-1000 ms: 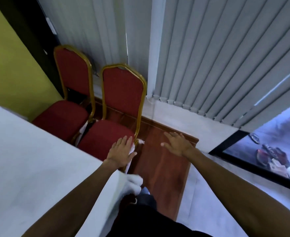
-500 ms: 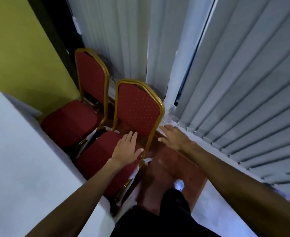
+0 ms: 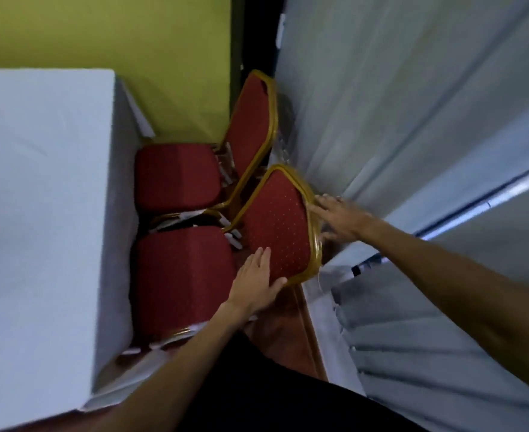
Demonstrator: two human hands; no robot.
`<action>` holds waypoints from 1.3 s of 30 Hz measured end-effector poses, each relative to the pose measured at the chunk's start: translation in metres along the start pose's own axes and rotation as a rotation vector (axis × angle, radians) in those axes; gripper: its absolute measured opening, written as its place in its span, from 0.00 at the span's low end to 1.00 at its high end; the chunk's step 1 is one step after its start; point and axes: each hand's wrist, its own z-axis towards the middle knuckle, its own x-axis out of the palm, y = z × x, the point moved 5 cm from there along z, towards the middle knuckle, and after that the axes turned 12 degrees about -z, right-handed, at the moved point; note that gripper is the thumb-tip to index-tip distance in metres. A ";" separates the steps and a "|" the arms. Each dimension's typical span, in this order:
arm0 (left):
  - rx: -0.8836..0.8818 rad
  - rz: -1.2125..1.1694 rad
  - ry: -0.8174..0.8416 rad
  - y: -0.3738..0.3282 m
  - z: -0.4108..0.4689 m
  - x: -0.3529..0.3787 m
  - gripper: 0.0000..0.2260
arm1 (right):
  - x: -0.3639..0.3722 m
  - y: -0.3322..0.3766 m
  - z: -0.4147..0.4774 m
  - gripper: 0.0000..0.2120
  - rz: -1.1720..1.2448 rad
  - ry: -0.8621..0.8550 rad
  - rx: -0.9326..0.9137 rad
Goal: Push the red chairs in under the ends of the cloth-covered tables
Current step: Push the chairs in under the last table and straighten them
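Two red chairs side by side at the end of the cloth-covered bench (image 3: 39, 198), backs toward the blinds (image 3: 412, 120).

Near chair (image 3: 179, 275): seat is right against the hanging white cloth and nearly all of it shows outside the bench. Backrest is tilted in the view, gold frame around red dotted fabric.

Far chair (image 3: 176, 176): same layout, seat beside the cloth drop, backrest close to the blinds and the yellow-green wall (image 3: 101, 26).

Left hand (image 3: 254, 282): flat on the front of the near chair's backrest at its lower corner, fingers straight and together, thumb spread out along the gold frame edge.

Right hand (image 3: 339, 218): at the opposite edge of that backrest, fingers spread and straight, touching the gold frame on the blinds side. Thumb sits lower, behind the frame. Can't tell whether it actually clamps the frame.

Brown wooden floor strip (image 3: 288, 332) shows between the chair and the blinds. Frame is motion-blurred.
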 end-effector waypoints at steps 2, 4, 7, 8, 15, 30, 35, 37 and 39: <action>-0.039 -0.062 -0.050 -0.012 0.012 0.009 0.37 | -0.013 -0.033 0.031 0.46 -0.104 0.004 -0.061; -0.063 -0.124 -0.111 -0.025 0.031 0.011 0.38 | -0.031 -0.059 0.060 0.49 -0.184 0.016 -0.121; -0.122 -0.214 -0.173 -0.039 0.058 0.019 0.38 | -0.040 -0.078 0.098 0.50 -0.330 0.061 -0.281; -0.133 -0.240 -0.185 -0.046 0.067 0.022 0.38 | -0.040 -0.084 0.110 0.49 -0.374 0.080 -0.322; -0.241 -0.412 -0.195 -0.063 0.097 0.065 0.40 | -0.037 -0.094 0.161 0.35 -0.469 0.030 -0.743; -0.639 -0.482 -0.422 -0.071 0.147 0.121 0.34 | -0.022 -0.091 0.229 0.27 -0.095 -0.551 -1.474; -0.693 -0.457 -0.396 -0.071 0.146 0.118 0.32 | -0.012 -0.091 0.234 0.29 -0.093 -0.565 -1.402; -0.713 -0.440 -0.397 -0.071 0.143 0.116 0.32 | -0.009 -0.091 0.234 0.29 -0.064 -0.579 -1.384; -0.732 -0.419 -0.398 -0.070 0.139 0.114 0.32 | -0.008 -0.089 0.232 0.30 -0.033 -0.575 -1.364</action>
